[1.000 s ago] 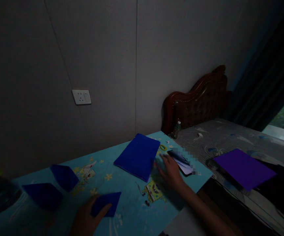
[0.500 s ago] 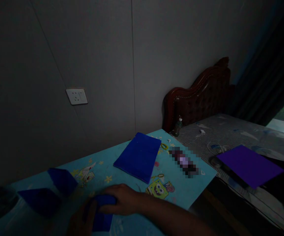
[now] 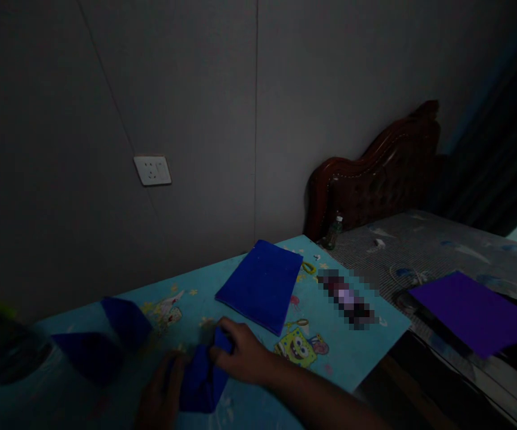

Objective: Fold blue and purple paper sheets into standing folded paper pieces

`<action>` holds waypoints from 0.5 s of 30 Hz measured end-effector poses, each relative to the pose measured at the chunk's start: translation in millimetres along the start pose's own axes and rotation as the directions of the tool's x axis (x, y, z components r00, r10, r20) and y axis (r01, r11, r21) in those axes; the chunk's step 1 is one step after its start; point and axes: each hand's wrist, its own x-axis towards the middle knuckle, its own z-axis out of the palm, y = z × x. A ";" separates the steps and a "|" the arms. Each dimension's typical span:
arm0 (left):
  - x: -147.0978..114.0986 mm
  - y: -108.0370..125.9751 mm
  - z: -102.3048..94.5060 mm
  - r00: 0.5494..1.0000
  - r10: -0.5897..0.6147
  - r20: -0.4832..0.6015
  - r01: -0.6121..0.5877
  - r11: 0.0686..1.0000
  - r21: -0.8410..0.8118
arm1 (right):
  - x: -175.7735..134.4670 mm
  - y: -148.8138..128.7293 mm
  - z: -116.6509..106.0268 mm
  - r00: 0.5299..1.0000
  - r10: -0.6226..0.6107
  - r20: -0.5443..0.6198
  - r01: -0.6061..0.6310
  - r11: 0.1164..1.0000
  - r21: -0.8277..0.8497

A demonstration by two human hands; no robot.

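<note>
A sheet of blue paper (image 3: 198,385), partly folded, lies on the patterned turquoise table cover (image 3: 258,403) between my hands. My right hand (image 3: 240,352) pinches its raised right flap between thumb and fingers. At the paper's left edge is my left hand (image 3: 162,388), its fingers bent against the sheet; dimness hides part of its grip. To the left lie two folded blue paper pieces, one nearer (image 3: 91,356) and one farther (image 3: 127,322). A flat blue stack of paper (image 3: 262,286) rests beyond my right hand.
A dark rounded object (image 3: 3,352), blurred, stands at the table's left. A pixelated item (image 3: 345,298) and a yellow ring-shaped thing (image 3: 308,267) lie to the right. Beyond are a bottle (image 3: 335,233), a bed (image 3: 419,245) and a purple sheet (image 3: 476,310). The wall (image 3: 196,119) borders the table.
My right hand has lifted the right flap of the blue paper, which earlier lay lower under both hands. My hands have drawn farther apart. The view has swung slightly left.
</note>
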 end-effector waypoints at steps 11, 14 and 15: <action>-8.0 24.4 -8.0 0.997 0.012 0.083 0.013 0.956 -0.292 | 15.1 7.0 -12.2 0.922 0.169 -0.349 0.004 0.896 0.444; -12.6 27.8 -6.5 0.991 -0.021 0.131 0.053 0.968 -0.245 | 15.4 9.0 -13.3 0.920 0.151 -0.362 0.044 0.878 0.477; -13.7 29.6 -6.2 0.992 -0.007 0.127 0.038 0.969 -0.243 | 15.4 11.0 -13.3 0.916 0.141 -0.375 0.060 0.877 0.477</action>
